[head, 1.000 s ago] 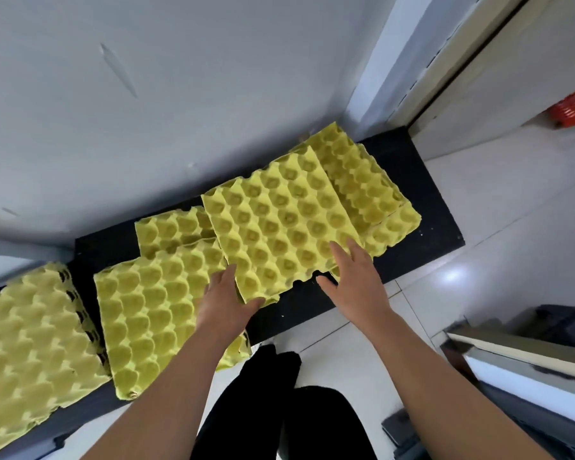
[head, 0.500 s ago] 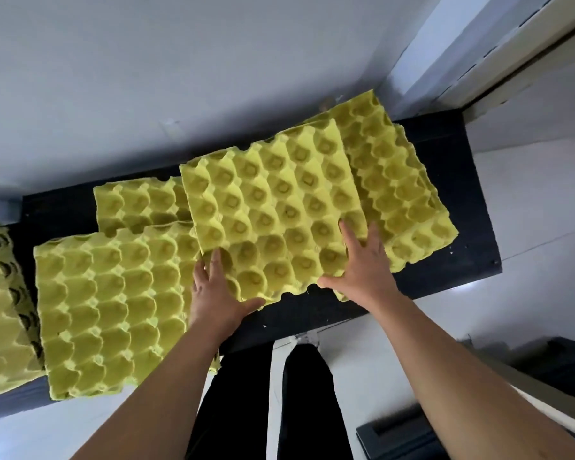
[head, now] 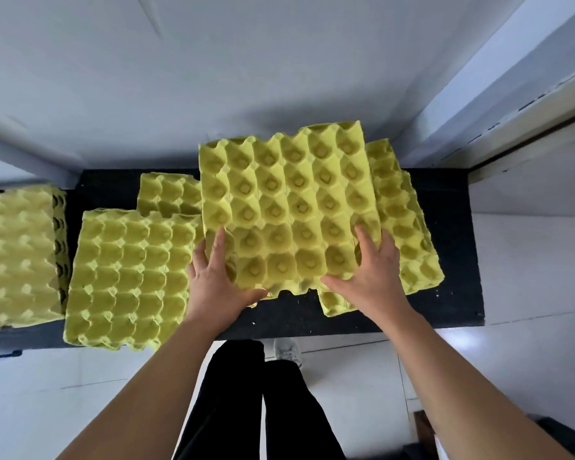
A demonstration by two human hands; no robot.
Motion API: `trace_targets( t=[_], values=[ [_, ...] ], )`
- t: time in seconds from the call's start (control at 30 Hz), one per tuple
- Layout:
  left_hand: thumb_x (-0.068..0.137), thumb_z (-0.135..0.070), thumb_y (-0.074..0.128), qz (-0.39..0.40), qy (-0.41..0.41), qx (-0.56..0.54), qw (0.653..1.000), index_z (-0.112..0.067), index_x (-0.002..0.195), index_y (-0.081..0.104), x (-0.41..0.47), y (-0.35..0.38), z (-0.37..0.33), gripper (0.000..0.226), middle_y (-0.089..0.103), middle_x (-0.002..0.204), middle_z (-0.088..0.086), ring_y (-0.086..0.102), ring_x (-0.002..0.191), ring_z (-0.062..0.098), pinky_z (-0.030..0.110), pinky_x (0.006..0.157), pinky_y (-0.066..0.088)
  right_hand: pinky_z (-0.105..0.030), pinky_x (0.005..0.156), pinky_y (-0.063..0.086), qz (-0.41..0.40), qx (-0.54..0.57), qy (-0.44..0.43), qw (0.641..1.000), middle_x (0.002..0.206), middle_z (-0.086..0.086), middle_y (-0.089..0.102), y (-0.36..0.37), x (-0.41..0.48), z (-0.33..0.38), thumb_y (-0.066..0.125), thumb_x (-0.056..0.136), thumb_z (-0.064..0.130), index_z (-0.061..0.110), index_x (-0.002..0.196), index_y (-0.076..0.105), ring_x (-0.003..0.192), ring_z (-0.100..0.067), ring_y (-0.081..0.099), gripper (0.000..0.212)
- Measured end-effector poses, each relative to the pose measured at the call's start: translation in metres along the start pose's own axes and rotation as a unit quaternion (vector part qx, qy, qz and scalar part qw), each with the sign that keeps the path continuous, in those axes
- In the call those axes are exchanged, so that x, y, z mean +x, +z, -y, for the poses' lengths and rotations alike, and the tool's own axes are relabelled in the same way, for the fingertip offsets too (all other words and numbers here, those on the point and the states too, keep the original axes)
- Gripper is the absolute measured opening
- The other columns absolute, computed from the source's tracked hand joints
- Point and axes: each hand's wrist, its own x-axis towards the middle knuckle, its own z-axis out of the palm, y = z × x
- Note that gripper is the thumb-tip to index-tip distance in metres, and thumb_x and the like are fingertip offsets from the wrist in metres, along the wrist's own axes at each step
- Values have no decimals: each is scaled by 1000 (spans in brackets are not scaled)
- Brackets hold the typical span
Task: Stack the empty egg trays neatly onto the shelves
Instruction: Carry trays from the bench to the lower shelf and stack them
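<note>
Yellow-green moulded pulp: the egg tray (head: 289,207) is pinched at its near edge by my left hand (head: 218,280) and right hand (head: 374,270), with fingers spread on the cups and thumbs at the rim. Over the last second it has swung from a diagonal to nearly square with the black shelf (head: 452,227). It now overlaps the pile (head: 409,234) at the shelf's right end. Judgement: alignment is nearly complete; lowering remains. Condition: hollows up, empty, edges scalloped, no visible tears. Another tray (head: 127,277) lies just beside it, to the left.
</note>
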Motion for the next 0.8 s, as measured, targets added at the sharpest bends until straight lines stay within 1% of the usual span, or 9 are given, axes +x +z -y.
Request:
trace_targets(
  t=[0.1,0.23,0.33,0.47,0.57,0.67,0.8],
  values=[
    [58,-40,91,-48,9,5,999,-41,154,0,-27,-27,-13,132,1,161,6,6,147,31,51,117,21,-53,115,11,-2,-8,-36,999,158,-16,-5,-27,-17,24,76,68,55,31,152,13,145,-37,-4,108],
    [59,-40,90,-117,3,2,993,-34,156,1,-70,-66,-18,132,4,161,10,10,146,33,48,118,19,-51,116,9,3,-7,-89,996,158,-15,-6,-53,-46,60,76,69,55,32,151,13,146,-35,-4,106],
    [58,-44,90,-162,-9,-5,987,-28,156,0,-102,-94,-13,133,6,161,10,11,146,33,48,118,19,-47,117,9,6,-7,-132,991,158,-13,-7,-62,-69,87,76,68,56,33,151,14,146,-32,-4,106],
    [55,-45,91,-225,-25,-25,974,-26,156,3,-143,-130,3,135,10,160,9,14,145,31,46,117,20,-49,117,8,16,-12,-187,982,159,-13,-6,-64,-98,128,76,67,58,34,150,16,146,-31,-5,105],
    [54,-49,91,-248,-38,-44,967,-31,155,1,-170,-154,23,136,7,161,4,19,145,30,48,116,26,-48,118,10,28,-19,-222,974,158,-14,-4,-62,-120,160,77,66,57,34,150,19,147,-29,-4,104],
    [49,-54,90,-266,-47,-72,960,-35,154,0,-196,-179,52,140,9,160,-5,33,138,29,50,109,37,-47,118,12,38,-34,-257,965,158,-17,0,-53,-143,196,77,65,58,34,149,21,147,-29,0,104],
    [39,-63,86,-303,-67,-121,943,-41,152,1,-231,-218,100,143,11,155,-16,35,135,26,49,107,40,-46,118,13,54,-53,-307,949,157,-19,5,-28,-177,254,76,64,61,33,149,23,147,-30,5,103]
  ],
)
